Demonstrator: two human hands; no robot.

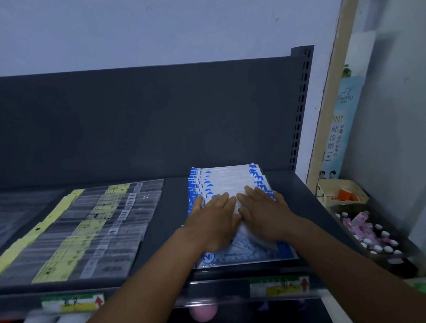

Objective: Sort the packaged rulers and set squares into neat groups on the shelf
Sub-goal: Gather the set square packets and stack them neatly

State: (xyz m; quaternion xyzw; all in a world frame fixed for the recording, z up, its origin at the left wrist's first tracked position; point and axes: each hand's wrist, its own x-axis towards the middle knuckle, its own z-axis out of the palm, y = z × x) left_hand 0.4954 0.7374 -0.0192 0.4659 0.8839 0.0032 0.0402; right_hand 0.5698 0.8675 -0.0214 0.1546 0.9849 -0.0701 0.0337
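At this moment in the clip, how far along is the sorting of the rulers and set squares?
Mostly done, it seems. The yellow-labelled ruler packs already lie in an overlapping row on the left of the shelf. In hand: the left hand and right hand press flat on the blue-and-white set-square packs, which form their own group at right. Left: squaring that stack's slightly fanned edges.

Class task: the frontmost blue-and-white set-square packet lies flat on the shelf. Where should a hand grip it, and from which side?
Pinch the front edge of the frontmost packet from the shelf front: it lies flat, that edge is nearest and uncovered, while its rear likely tucks under the other packets.
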